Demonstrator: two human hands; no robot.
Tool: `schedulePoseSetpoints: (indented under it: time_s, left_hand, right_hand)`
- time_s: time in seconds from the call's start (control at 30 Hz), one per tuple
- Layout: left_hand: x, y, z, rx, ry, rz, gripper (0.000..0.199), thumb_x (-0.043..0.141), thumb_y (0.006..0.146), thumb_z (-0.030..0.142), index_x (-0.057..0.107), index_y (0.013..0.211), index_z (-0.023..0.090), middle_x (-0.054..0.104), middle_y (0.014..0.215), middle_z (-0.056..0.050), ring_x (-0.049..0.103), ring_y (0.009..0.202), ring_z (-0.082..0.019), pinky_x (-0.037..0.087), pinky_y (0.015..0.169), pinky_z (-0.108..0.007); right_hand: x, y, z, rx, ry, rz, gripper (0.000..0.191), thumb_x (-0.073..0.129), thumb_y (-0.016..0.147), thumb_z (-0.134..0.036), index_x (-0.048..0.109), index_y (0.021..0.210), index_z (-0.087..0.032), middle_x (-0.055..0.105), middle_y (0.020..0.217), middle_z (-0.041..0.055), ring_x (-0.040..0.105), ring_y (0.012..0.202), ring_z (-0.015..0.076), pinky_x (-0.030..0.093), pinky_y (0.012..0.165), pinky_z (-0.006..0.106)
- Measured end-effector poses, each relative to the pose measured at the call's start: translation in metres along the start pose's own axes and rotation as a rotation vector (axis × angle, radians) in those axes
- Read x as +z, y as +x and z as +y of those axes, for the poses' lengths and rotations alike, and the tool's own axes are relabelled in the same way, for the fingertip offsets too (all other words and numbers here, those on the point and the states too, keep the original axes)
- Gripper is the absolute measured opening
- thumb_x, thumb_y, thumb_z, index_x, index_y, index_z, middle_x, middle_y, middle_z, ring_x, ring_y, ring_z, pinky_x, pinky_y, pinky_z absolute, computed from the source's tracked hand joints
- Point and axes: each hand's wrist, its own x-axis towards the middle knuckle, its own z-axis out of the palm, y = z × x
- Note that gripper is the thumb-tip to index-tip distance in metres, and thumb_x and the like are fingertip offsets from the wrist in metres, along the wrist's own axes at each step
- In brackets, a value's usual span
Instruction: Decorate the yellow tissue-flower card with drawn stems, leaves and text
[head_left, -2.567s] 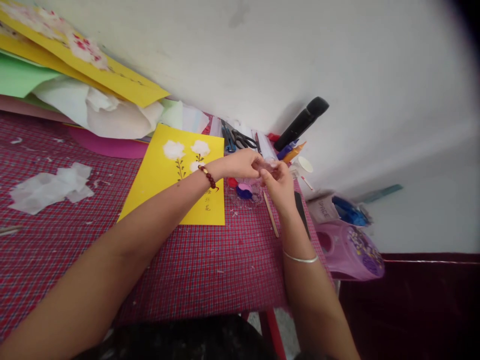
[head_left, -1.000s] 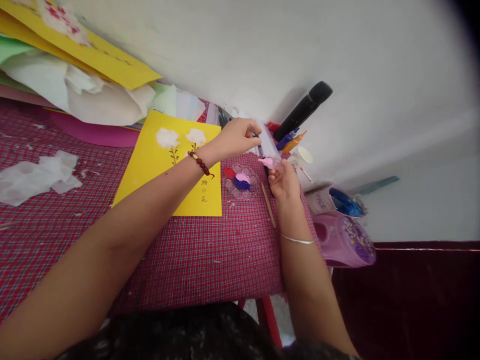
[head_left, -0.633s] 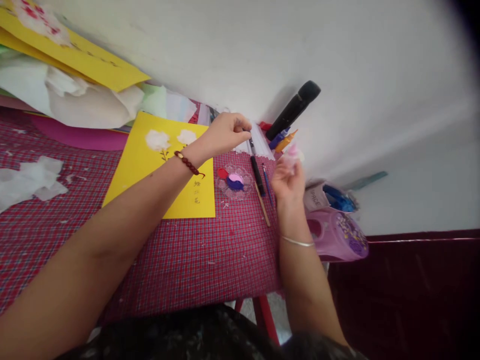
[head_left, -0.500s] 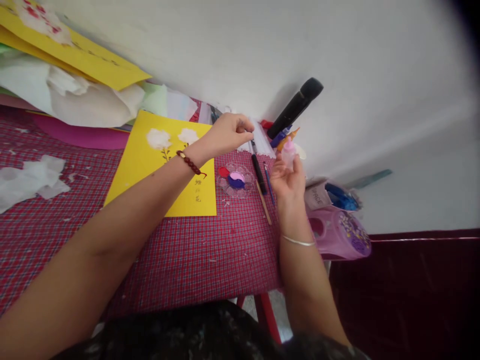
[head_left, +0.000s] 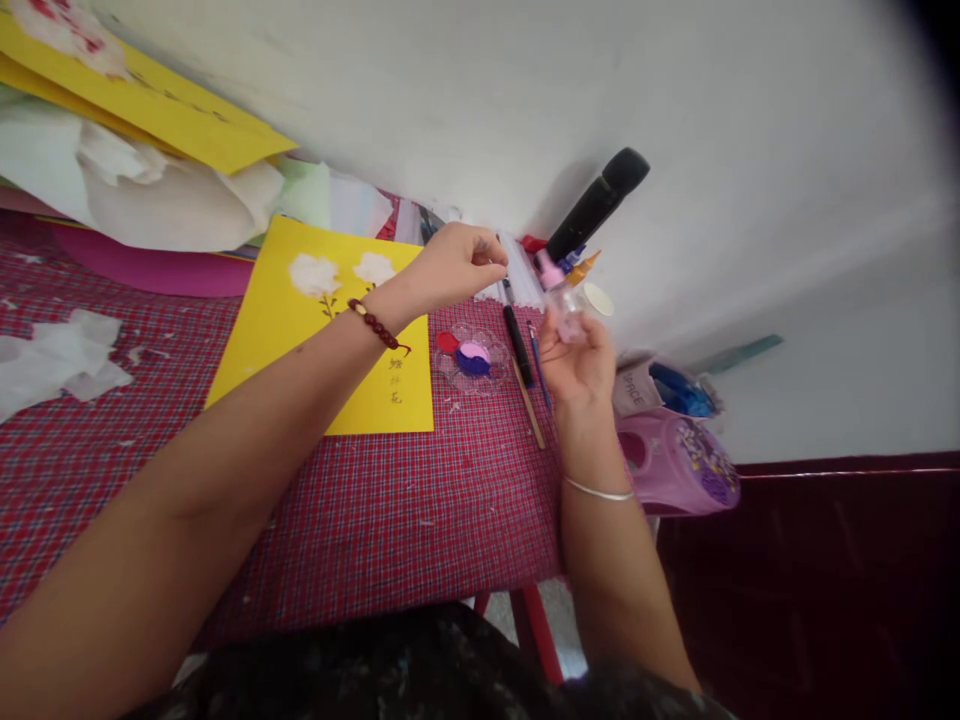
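Observation:
My right hand (head_left: 577, 362) is closed around the lower part of a small clear squeeze bottle (head_left: 561, 300) with a pink nozzle top, which tilts to the left. My left hand (head_left: 466, 262) hovers past the top right corner of a yellow sheet (head_left: 300, 370), its fingers curled toward the thumb; anything inside is hidden. The sheet carries white flower shapes with dark stems and writing. Beneath my left hand lies a clear flower-shaped paint palette (head_left: 450, 376) with red, pink and blue paint. A black marker (head_left: 517, 345), a wooden stick (head_left: 529, 405) and a blue pencil-like stick (head_left: 539, 368) lie beside it.
A black microphone (head_left: 600, 203) leans near the wall, with an orange-tipped bottle (head_left: 581, 268) at its base. Crumpled white paper (head_left: 60, 360) and stacked yellow sheets (head_left: 172, 105) lie left. A pink container (head_left: 667, 465) hangs right of the checked tablecloth (head_left: 420, 500).
The bottle in my right hand has tipped over to the left, its pink nozzle swinging up and left. My left hand has stayed almost still.

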Motion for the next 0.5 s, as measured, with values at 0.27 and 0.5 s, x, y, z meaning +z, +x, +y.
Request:
schedulePoseSetpoints:
  time_s: [0.27, 0.5]
  left_hand:
    - [0.0015, -0.0025, 0.0029, 0.025, 0.01, 0.001, 0.01, 0.063, 0.078, 0.016, 0.072, 0.082, 0.014, 0.07, 0.077, -0.005, 0.059, 0.07, -0.014, 0.044, 0.068, -0.028]
    - [0.0047, -0.0032, 0.0044, 0.043, 0.039, -0.025, 0.011, 0.061, 0.077, 0.016, 0.071, 0.079, 0.015, 0.072, 0.081, -0.005, 0.063, 0.078, -0.017, 0.046, 0.073, -0.029]
  right_hand:
    - [-0.0022, 0.0036, 0.0077, -0.058, -0.172, 0.113, 0.014, 0.071, 0.081, -0.03, 0.06, 0.088, -0.025, 0.066, 0.075, -0.0061, 0.062, 0.059, 0.0079, 0.053, 0.052, 0.019]
    - [-0.0042, 0.0016, 0.0022, -0.226, -0.374, 0.041, 0.03, 0.083, 0.068, -0.031, 0.061, 0.089, -0.026, 0.058, 0.07, -0.009, 0.05, 0.052, 0.0061, 0.041, 0.045, 0.019]
